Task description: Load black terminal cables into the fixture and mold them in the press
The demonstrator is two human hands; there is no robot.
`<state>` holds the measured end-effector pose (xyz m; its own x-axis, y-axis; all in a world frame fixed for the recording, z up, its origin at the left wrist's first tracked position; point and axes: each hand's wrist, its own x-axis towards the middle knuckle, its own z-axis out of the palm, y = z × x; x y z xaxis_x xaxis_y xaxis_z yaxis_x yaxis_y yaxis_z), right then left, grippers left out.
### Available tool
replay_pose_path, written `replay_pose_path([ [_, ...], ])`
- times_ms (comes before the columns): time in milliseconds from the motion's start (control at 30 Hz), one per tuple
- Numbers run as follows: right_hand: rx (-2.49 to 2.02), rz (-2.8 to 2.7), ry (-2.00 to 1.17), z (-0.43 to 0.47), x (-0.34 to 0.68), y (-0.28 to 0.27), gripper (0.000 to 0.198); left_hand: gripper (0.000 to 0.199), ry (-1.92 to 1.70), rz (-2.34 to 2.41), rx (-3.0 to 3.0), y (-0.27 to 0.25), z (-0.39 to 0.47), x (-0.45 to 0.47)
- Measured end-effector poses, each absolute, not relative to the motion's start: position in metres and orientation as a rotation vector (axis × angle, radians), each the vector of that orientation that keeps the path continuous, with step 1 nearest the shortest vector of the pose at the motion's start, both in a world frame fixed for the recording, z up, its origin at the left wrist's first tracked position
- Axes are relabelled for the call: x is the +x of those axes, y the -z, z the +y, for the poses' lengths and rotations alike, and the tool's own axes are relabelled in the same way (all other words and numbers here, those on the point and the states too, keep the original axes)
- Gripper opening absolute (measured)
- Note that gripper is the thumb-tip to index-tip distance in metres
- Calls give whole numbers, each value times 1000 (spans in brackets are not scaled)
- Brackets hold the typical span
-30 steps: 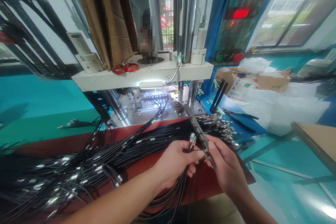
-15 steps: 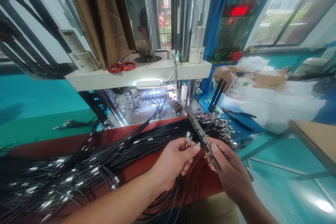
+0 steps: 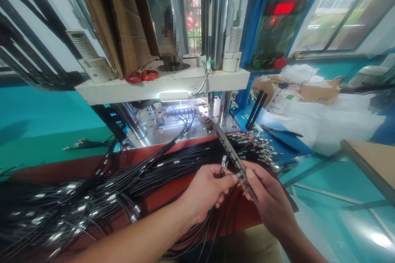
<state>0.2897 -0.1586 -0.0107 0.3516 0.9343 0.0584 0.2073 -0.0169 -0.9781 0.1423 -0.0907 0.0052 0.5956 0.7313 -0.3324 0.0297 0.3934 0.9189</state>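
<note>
My left hand (image 3: 210,191) is closed on black cables; a metal connector end (image 3: 224,163) sticks up above the fingers, and the cables hang below the palm. Its thumb and fingertips touch the edge of a slotted metal bar (image 3: 228,148). My right hand (image 3: 268,197) grips the near end of that bar, thumb along its top, with the bar slanting away to the upper left. A few small connectors sit along the bar's lower part by the fingers. Behind both hands lies a thick bundle of black cables (image 3: 185,160) with metal ends.
Ahead stands a press with a white plate (image 3: 123,92); red-handled scissors (image 3: 142,75) lie on it. Beneath, cables run into a lit metal fixture (image 3: 180,111). To the right are pliers (image 3: 282,137) on a blue surface, plastic bags (image 3: 336,119) and a cardboard-coloured tabletop (image 3: 370,164).
My left hand has moved slightly right and down, bringing its fingertips against the bar. The bar's far end has shifted a little to the left; my right hand keeps its hold.
</note>
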Motion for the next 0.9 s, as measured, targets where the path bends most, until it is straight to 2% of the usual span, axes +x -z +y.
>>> replay_pose_path([
  [433, -1625, -1245, -685, -162, 287, 15, 40, 23, -544, 864, 1054, -2, -93, 145],
  [700, -1491, -1025, -829, -162, 293, 15, 45, 28, -556, 758, 1042, -8, -87, 136],
  [900, -1474, -976, -847, -163, 298, 18, 47, 21, -564, 756, 1022, -11, -84, 131],
])
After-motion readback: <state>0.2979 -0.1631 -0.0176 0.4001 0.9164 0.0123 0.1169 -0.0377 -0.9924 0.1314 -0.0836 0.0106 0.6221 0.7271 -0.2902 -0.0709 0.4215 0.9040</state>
